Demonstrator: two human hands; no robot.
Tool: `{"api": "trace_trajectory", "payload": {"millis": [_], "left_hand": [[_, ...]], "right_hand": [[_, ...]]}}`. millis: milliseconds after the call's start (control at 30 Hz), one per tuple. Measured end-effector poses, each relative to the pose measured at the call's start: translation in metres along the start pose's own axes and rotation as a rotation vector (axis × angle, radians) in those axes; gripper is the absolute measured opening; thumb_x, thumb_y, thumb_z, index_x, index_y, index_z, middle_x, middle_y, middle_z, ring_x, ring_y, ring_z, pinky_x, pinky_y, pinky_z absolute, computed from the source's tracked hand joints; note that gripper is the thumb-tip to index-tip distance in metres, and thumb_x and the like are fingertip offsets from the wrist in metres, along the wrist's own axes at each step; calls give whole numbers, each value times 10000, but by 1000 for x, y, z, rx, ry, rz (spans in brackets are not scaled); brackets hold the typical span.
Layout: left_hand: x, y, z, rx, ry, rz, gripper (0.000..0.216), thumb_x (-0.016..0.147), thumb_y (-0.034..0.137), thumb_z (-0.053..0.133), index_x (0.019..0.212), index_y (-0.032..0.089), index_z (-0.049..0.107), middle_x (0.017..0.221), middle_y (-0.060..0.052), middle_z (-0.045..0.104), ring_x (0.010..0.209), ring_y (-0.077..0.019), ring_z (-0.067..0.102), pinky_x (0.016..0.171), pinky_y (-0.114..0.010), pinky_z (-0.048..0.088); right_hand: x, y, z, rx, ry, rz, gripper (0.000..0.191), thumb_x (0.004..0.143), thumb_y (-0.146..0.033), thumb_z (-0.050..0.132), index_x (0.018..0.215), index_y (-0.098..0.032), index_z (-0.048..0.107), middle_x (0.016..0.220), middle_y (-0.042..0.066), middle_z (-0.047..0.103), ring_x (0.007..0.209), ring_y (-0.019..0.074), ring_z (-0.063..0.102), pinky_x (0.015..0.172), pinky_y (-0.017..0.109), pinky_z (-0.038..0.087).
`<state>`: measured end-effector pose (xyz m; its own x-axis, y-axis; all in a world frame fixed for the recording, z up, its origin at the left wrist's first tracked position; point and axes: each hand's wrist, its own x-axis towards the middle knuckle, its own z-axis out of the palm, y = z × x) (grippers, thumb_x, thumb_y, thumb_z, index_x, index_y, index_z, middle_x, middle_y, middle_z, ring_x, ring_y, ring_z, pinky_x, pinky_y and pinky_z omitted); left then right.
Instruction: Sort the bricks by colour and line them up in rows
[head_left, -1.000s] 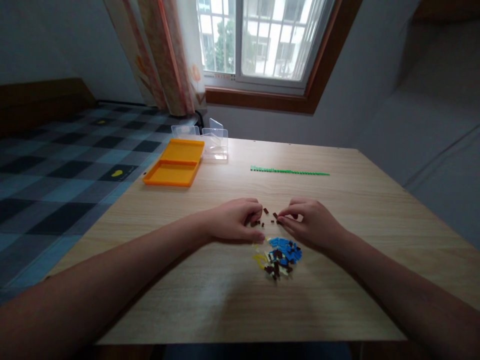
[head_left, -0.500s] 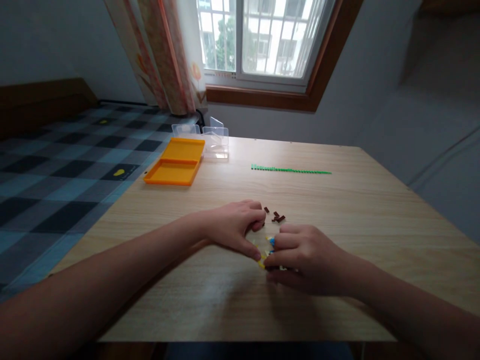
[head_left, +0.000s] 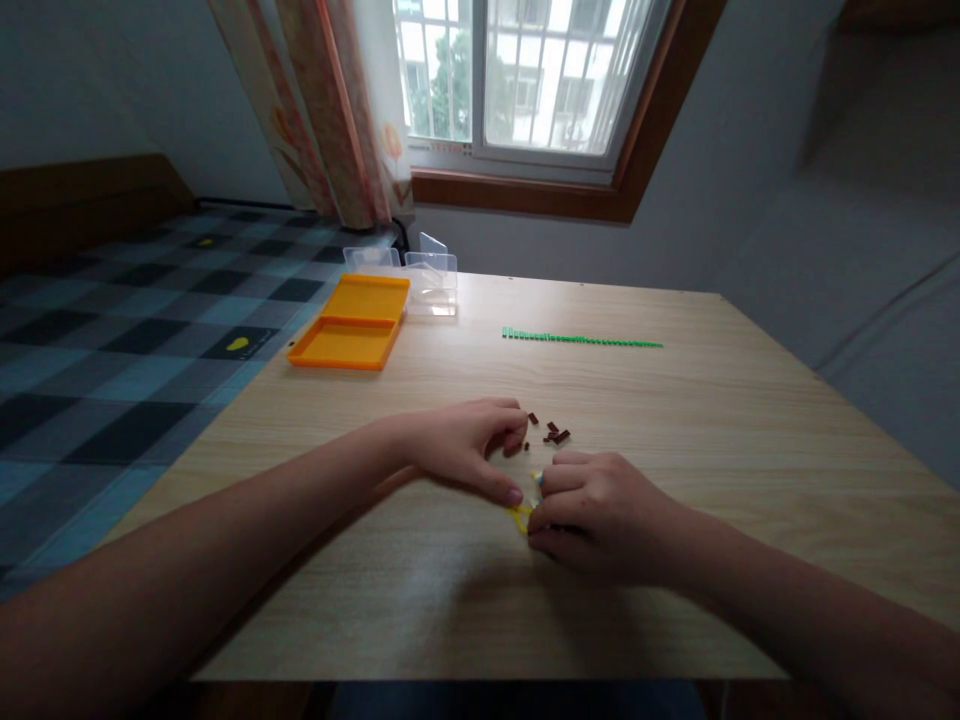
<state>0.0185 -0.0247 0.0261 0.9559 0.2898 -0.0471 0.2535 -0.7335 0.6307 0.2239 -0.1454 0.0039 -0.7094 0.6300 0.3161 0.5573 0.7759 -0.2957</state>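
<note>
In the head view, a small yellow piece (head_left: 519, 519) lies low on the table between my hands, its far part covered by my right hand (head_left: 589, 515). The fingers of that hand are closed at its right end, with a bit of pale blue (head_left: 539, 480) showing beside the fingertips. My left hand (head_left: 476, 445) has its thumb stretched out to the yellow piece, apart from its curled fingers. What lies under the right hand is hidden. Just beyond both hands are several loose brown bricks (head_left: 556, 435).
A long row of small green pieces (head_left: 581, 339) lies toward the back of the wooden table (head_left: 360, 590). At the back left are an orange tray with its lid open (head_left: 341, 345) and clear plastic boxes (head_left: 433, 285). A checkered bed (head_left: 142, 430) borders the left edge.
My right fingers have closed in further over the piece, covering most of the blue part. My left thumb has lifted slightly up, and more of the yellow piece shows.
</note>
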Motion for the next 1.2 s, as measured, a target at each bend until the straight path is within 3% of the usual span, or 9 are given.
{"api": "trace_trajectory", "payload": {"millis": [300, 433, 567, 800, 967, 1067, 1200], "left_hand": [[-1, -2, 0, -38, 2, 3, 457, 709, 533, 786, 815, 188, 507, 843, -2, 498, 744, -153, 453, 617, -266, 346], [-1, -1, 2, -11, 22, -3, 454, 710, 522, 782, 797, 192, 483, 873, -10, 506, 739, -150, 449, 617, -268, 345], [-1, 1, 7, 25, 118, 37, 465, 744, 570, 739, 782, 193, 469, 882, -24, 505, 751, -158, 457, 630, -274, 363], [0, 5, 19, 218, 223, 121, 434, 801, 584, 672, 846, 181, 517, 960, -75, 530, 829, -204, 497, 697, -318, 427], [1, 7, 23, 244, 242, 162, 444, 790, 574, 689, 933, 177, 551, 1113, -129, 558, 1013, -275, 526, 892, -416, 472], [0, 6, 25, 231, 251, 172, 456, 802, 549, 692, 1049, 190, 555, 1302, -163, 520, 1220, -329, 471, 1040, -490, 413], [-1, 4, 26, 252, 231, 163, 519, 831, 552, 666, 1184, 197, 527, 1479, -209, 405, 1395, -367, 344, 1116, -550, 335]], "right_hand": [[1, 7, -6, 98, 65, 76, 179, 935, -279, 608, 837, -212, 742, 734, 22, 650, 697, 151, 555, 653, 290, 399], [-4, 40, -24, 1, 134, 204, 172, 924, -282, 620, 849, -204, 753, 748, 28, 662, 717, 147, 576, 672, 279, 403], [-11, 76, -36, -1, 99, 376, 158, 872, -257, 646, 788, -191, 763, 711, 23, 658, 662, 132, 569, 628, 257, 393], [-16, 96, -30, 176, 56, 421, 170, 860, -267, 653, 814, -153, 771, 702, 30, 656, 624, 122, 544, 586, 249, 384], [-17, 109, -22, 244, 215, 461, 252, 890, -363, 637, 873, -151, 773, 755, 53, 713, 650, 139, 566, 596, 263, 406], [-18, 115, -18, 298, 331, 515, 298, 883, -420, 641, 868, -151, 768, 811, 74, 739, 694, 164, 597, 621, 280, 435], [-20, 117, -17, 351, 358, 548, 308, 857, -438, 657, 813, -147, 750, 754, 61, 714, 668, 165, 581, 604, 279, 424]]}}
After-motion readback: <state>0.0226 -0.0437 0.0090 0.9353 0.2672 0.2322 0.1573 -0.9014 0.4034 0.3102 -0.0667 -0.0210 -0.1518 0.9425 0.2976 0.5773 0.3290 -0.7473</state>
